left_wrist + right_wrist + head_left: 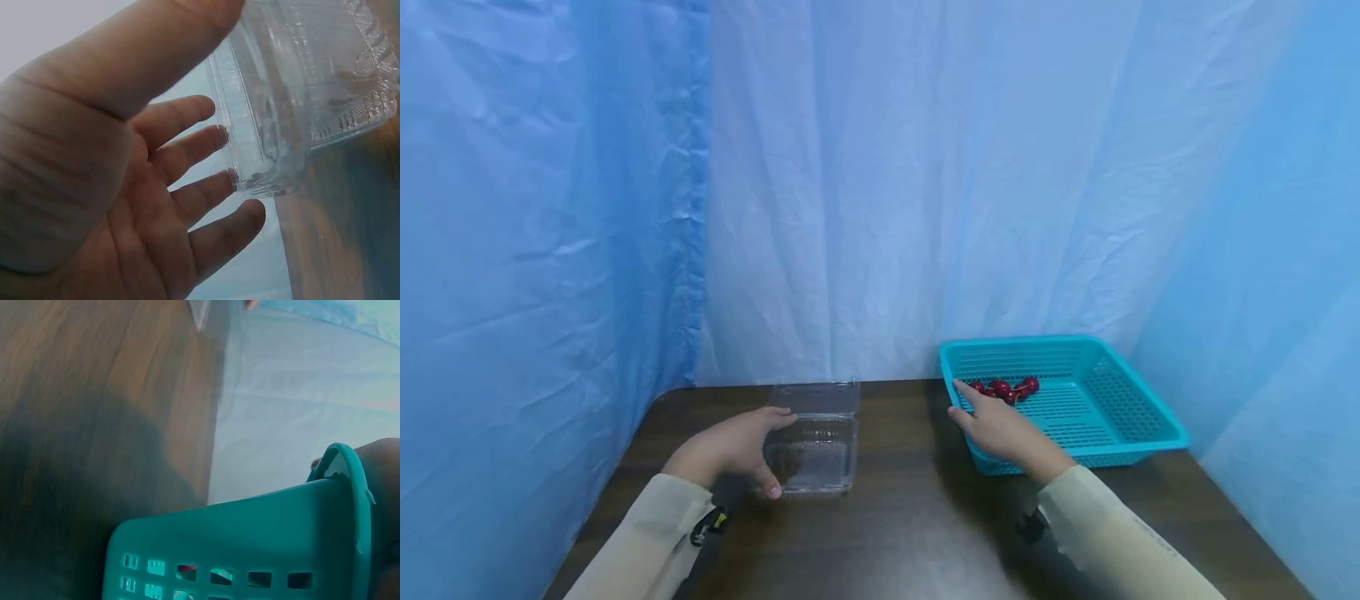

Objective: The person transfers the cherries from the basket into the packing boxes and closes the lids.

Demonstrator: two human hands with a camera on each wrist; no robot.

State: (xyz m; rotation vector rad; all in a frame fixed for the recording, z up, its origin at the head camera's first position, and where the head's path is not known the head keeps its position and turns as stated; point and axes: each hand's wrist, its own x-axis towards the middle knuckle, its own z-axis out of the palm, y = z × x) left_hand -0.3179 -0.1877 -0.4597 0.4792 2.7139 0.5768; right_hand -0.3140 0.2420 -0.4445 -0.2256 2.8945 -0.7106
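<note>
**Left hand on the clear box, right hand over the basket rim**

The clear plastic clamshell box (815,446) stands on the dark wooden bench (910,517), on its left part and near the back edge. Its lid is open and stands up behind the tray part, toward the blue curtain (925,183). The tray looks empty as far as the head view shows.

The left hand (733,448) rests against the left side of this box. Its grip is spread: the thumb lies at the front corner of the box and the fingers (206,194) reach along the far left edge. The left wrist view shows the fingers nearly straight and a little apart, with the fingertips touching the ribbed rim of the box, not curled round it.

To the right, well apart from the box, a teal plastic basket (1120,429) with a perforated bottom and walls stands on the bench. A few small red round fruits (1007,389) lie together in its back left corner.

The right hand (1000,425) lies over the left rim of the basket, the forefinger stretched toward the red fruits but not touching them in the head view. Its grip looks relaxed and holds nothing. The right wrist view shows only the outer wall of the basket and a little of the hand at the rim.

Both arms wear light beige sleeves (1112,542).
</note>
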